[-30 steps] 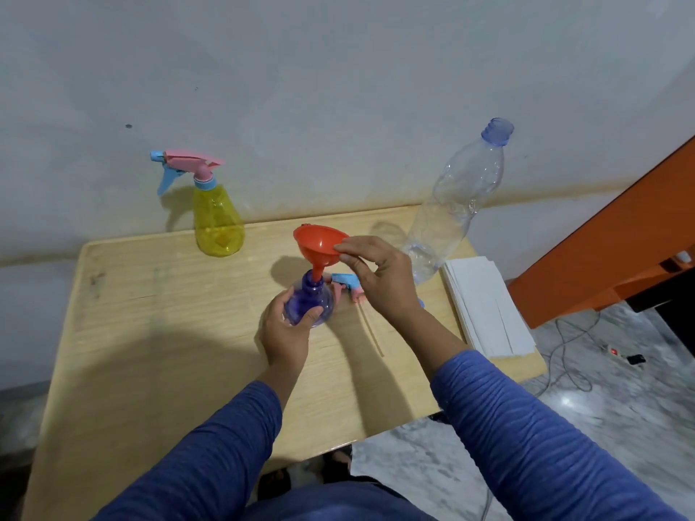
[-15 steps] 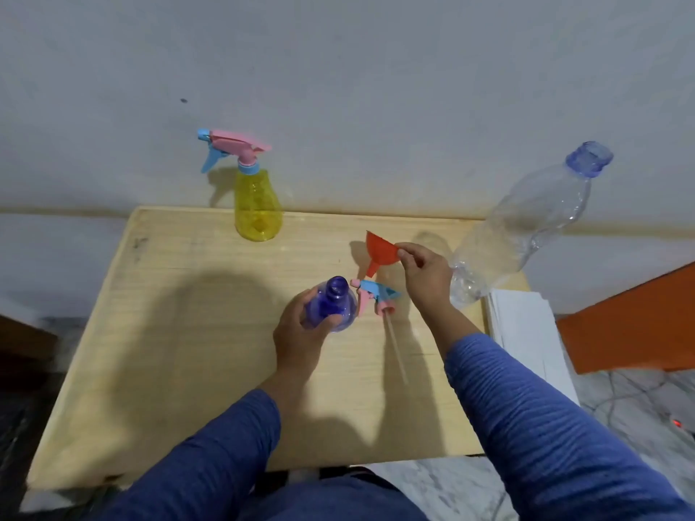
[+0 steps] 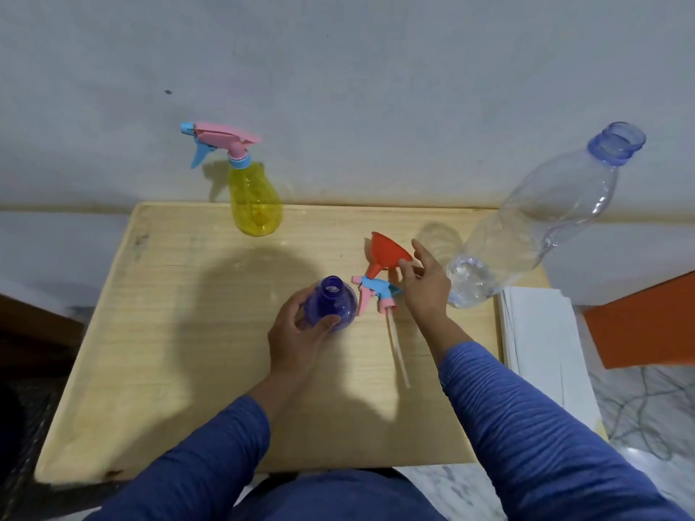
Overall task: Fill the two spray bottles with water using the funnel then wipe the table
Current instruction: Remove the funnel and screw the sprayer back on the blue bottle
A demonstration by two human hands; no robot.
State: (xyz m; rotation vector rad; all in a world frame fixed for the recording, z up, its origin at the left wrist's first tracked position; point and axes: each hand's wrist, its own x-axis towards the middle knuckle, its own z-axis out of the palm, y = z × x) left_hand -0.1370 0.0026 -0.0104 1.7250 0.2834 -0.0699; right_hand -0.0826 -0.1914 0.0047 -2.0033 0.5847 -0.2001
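An uncapped purple spray bottle (image 3: 331,302) stands at the middle of the wooden table (image 3: 169,351), and my left hand (image 3: 297,340) grips its body. Its pink and blue spray head (image 3: 376,291) lies beside it with the tube pointing toward me. The red funnel (image 3: 385,253) lies tilted on the table just behind that head. My right hand (image 3: 425,291) is at the funnel's rim with the thumb touching it and the fingers spread. A yellow spray bottle (image 3: 255,197), with its head on, stands at the back edge.
A large clear water bottle (image 3: 526,227) without a cap stands at the right of the table, a little water in its base. A stack of white paper (image 3: 541,340) lies on the table's right edge. An orange panel (image 3: 647,321) is to the right.
My right hand lifted the funnel out of the purple bottle's neck, carried it right and laid it on the table. Its fingers have now loosened. My left hand kept hold of the bottle.
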